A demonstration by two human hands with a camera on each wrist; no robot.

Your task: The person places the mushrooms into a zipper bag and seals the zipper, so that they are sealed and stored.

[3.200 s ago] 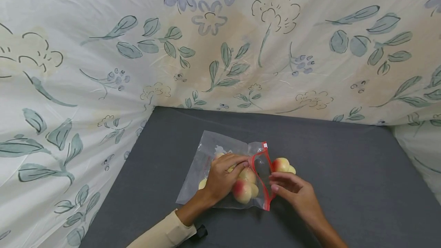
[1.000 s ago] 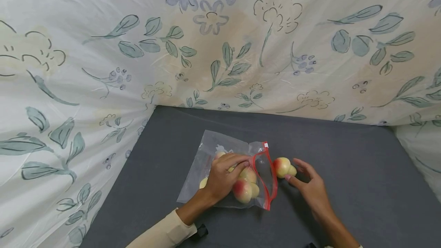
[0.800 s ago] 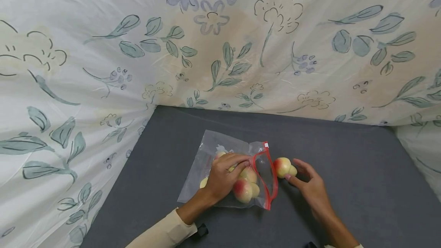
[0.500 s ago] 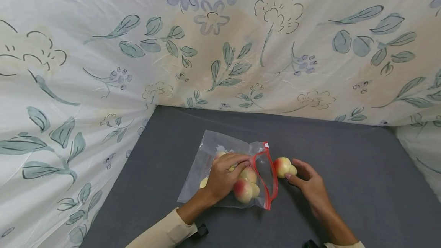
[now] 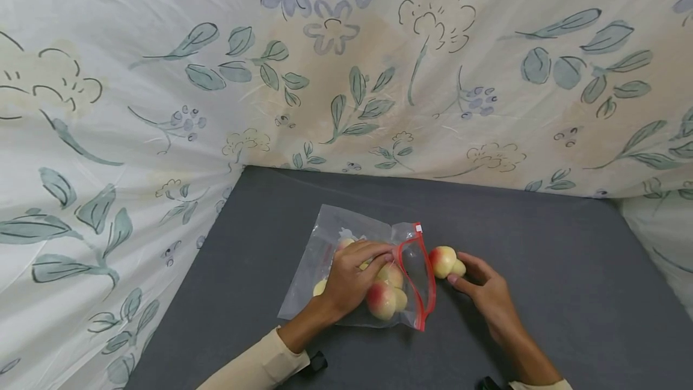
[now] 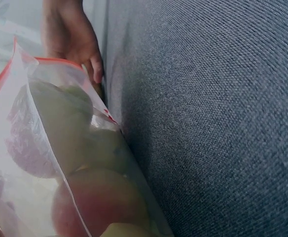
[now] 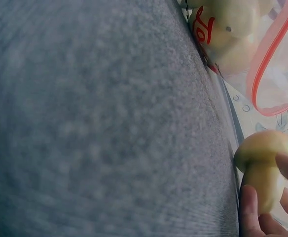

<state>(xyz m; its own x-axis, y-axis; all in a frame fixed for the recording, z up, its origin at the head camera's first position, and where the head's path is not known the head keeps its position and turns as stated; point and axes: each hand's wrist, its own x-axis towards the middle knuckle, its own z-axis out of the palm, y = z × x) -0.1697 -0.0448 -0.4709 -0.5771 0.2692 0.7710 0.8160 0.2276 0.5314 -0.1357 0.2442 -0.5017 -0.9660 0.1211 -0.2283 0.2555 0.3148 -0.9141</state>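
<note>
A clear zip bag (image 5: pixel 332 221) with a red zip edge (image 5: pixel 431 275) lies on the dark table, its mouth facing right and gaping. Inside it are several red-and-yellow toy mushrooms (image 5: pixel 381 300). My left hand (image 5: pixel 349 275) lies over the bag and pinches its upper layer near the mouth. One more toy mushroom (image 5: pixel 443 262) is just outside the mouth, red cap toward the bag. My right hand (image 5: pixel 489 294) pinches its pale stem between thumb and fingers. In the right wrist view, the cap and stem of this mushroom (image 7: pixel 265 148) show plainly, beside the fingers (image 7: pixel 250 200).
Dark grey cloth covers the table (image 5: pixel 541 245). White floral fabric (image 5: pixel 357 65) hangs behind it and along the sides. A white slider (image 5: pixel 418 229) sits at the far end of the bag's red zip.
My right hand has left the bag's mouth, moved right to the loose mushroom and taken its stem, shifting it slightly. My left hand has stayed on the bag; the mouth gapes a little wider.
</note>
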